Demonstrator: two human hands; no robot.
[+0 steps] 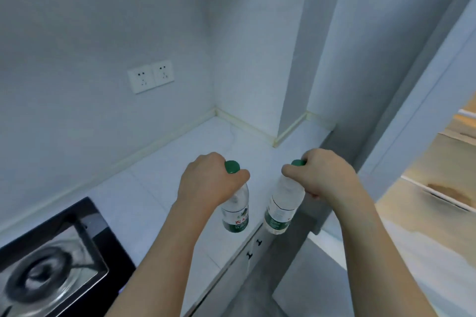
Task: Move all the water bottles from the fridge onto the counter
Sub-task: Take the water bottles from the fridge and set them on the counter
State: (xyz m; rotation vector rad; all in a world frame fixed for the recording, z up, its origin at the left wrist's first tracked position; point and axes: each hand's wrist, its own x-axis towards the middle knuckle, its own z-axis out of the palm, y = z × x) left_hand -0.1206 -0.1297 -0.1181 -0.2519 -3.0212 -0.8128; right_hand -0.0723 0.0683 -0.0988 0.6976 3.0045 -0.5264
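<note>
Each of my hands holds a clear water bottle with a green cap and a green label. My left hand (210,180) grips the neck of the left bottle (235,211), which hangs over the front part of the white counter (164,183). My right hand (322,172) grips the neck of the right bottle (282,210), tilted, at about the counter's front edge. Both bottles appear to be held in the air. The open fridge (438,188) shows at the right edge with lit shelves.
A black gas hob (51,260) lies on the counter at lower left. Two wall sockets (150,76) sit on the tiled wall behind. A wall column (296,72) juts out at the counter's back right. Cabinet doors with dark knobs (253,247) lie below the counter edge.
</note>
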